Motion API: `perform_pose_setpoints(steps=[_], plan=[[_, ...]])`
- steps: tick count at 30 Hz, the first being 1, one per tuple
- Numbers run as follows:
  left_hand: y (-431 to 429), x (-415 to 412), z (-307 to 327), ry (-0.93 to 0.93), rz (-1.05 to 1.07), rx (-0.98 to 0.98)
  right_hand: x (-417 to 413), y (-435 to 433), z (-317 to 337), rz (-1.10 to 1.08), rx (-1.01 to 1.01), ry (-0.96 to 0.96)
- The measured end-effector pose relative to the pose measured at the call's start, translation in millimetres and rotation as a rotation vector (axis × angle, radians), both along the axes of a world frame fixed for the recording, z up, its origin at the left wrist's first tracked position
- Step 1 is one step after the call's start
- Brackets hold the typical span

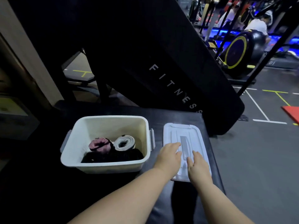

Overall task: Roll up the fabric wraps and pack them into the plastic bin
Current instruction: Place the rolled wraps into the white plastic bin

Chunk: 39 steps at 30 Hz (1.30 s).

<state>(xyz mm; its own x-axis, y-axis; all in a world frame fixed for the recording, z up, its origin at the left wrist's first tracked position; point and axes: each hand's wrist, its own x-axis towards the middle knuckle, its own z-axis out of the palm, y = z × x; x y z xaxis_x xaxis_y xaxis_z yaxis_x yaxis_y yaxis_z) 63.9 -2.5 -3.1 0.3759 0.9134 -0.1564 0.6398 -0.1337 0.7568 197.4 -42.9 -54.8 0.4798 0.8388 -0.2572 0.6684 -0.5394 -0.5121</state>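
Currently a white plastic bin [106, 167] is seen open on the dark worktop [178, 115], left of centre, w/ grey side clips [152, 135] hanging at its L and R walls. Three fabric wraps are held inside, all toward the near half of the bin: a pink-and-black wrap [98, 143] at the left, a white wrap [124, 143] rolled into a tight coil just beside it on the right, and a black wrap [113, 156] nearest the front wall, touching both; whether the black one is rolled cannot be told, too dark. The pale lid [176, 131] is laid flat on the worktop just right of the bin, apart from it, top side up, w/ a grey handle strip [184, 144] down its middle. The L hand [169, 157] is placed on the lid's left part, fingers [175, 145] straight and spread, nothing gripped. The R hand [199, 167] is set on the lid's near-right part, fingers [190, 160] likewise extended and relaxed, tips at the handle strip, nothing pinched. Both forearms are stretched in from the near edge. Behind the worktop a black panel [161, 62] lettered FITNESS is leaned at an angle. In the bkgd at far right a yellow-ringed exercise machine [237, 52] is seen on grey floor [258, 159] w/ painted lines, and a red mat [291, 110] at the right edge.
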Motion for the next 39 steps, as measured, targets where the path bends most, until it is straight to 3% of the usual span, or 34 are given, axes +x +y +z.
perform_pose_setpoints(steps=[7, 15, 21, 29, 32, 39], plan=[[-3.5, 24.7, -49.7, 0.183, 0.110, -0.299, 22.9, -32.9, -24.2, -0.125, -0.158, -0.087], [-2.3, 38.8, -80.4, 0.012, 0.375, -0.437, 35.2, -39.8, -49.5, -0.226, -0.185, -0.035], [2.9, 41.2, -79.7, 0.049, 0.423, -0.497, 46.0, -58.3, -44.8, -0.307, 0.023, 0.144], [-2.3, 38.2, -49.3, -0.375, 0.416, -0.514, 59.1, -76.3, -1.9, -0.431, 0.344, 0.357], [-1.4, 37.6, -23.6, -0.501, 0.401, -0.539, 56.7, -71.4, 14.8, -0.542, 0.512, 0.559], [-5.0, 15.7, 13.9, -0.660, 0.487, -0.577, 0.1, -35.7, 50.4, -0.755, 0.699, 0.950]])
